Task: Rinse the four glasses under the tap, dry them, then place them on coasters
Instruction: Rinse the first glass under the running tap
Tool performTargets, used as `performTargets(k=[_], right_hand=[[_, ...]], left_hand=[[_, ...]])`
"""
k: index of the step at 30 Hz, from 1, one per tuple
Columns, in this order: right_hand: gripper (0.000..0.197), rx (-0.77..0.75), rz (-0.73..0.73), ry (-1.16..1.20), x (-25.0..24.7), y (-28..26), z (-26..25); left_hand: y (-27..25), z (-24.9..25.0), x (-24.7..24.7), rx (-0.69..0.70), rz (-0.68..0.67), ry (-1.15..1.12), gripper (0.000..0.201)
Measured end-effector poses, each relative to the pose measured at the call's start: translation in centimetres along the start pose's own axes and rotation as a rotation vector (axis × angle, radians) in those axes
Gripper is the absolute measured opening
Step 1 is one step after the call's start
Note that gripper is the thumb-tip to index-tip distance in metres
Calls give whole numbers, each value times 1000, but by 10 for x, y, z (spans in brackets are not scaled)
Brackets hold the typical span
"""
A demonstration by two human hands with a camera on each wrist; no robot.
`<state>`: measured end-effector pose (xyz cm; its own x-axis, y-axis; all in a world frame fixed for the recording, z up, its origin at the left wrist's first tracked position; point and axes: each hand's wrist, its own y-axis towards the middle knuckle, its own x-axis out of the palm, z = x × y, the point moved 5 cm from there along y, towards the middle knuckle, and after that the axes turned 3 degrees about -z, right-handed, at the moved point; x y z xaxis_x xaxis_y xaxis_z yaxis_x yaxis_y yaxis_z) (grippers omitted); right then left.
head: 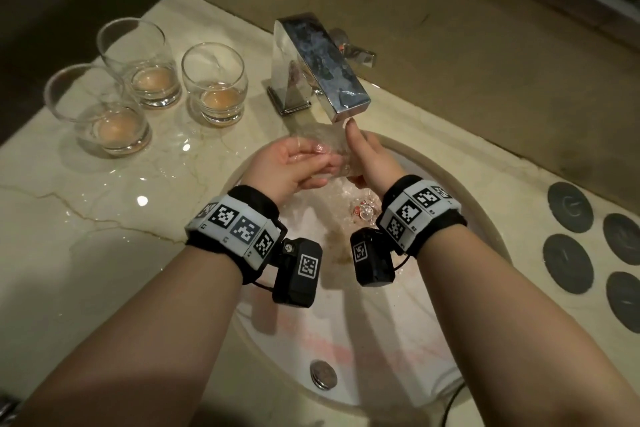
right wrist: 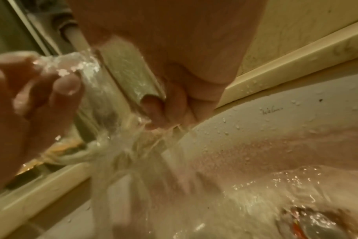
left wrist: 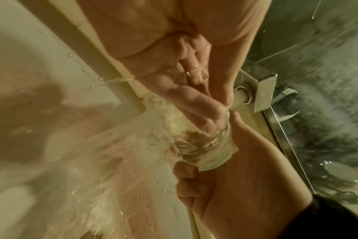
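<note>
A clear glass [head: 329, 142] is tilted under the running tap [head: 318, 62], over the sink. My right hand [head: 362, 156] grips its base, index finger lying up along the wall. My left hand [head: 320, 158] has its fingers [left wrist: 194, 111] inside the glass [left wrist: 206, 150] and its thumb outside the rim, pinching the wall. Water pours over the glass [right wrist: 104, 100] and both hands. Three other glasses [head: 214, 83] with brownish dregs stand on the counter to the left. Several dark round coasters [head: 569, 206] lie on the counter at the right.
The white basin [head: 485, 218] has pinkish water running down to a drain plug [head: 363, 213]. The marble counter [head: 104, 201] is wet around the glasses. The tap's lever [head: 356, 52] sticks out to the right, close to the back wall.
</note>
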<state>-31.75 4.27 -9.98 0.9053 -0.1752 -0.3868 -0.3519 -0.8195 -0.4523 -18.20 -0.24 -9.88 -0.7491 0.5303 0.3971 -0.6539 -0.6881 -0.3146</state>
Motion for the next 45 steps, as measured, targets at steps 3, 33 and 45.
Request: performTargets(k=[3,33,45], right_hand=[[62,-41,-74,149,-2,-4,4],[49,-56,-108,267,2,5,5],[52,-66,-175,262,2,7,9]], left_hand=[[0,0,-1,-6,15,-21,8],[3,-1,-7,-64,44,-135,21],[2,-3,-7,-83,17,-98,20]])
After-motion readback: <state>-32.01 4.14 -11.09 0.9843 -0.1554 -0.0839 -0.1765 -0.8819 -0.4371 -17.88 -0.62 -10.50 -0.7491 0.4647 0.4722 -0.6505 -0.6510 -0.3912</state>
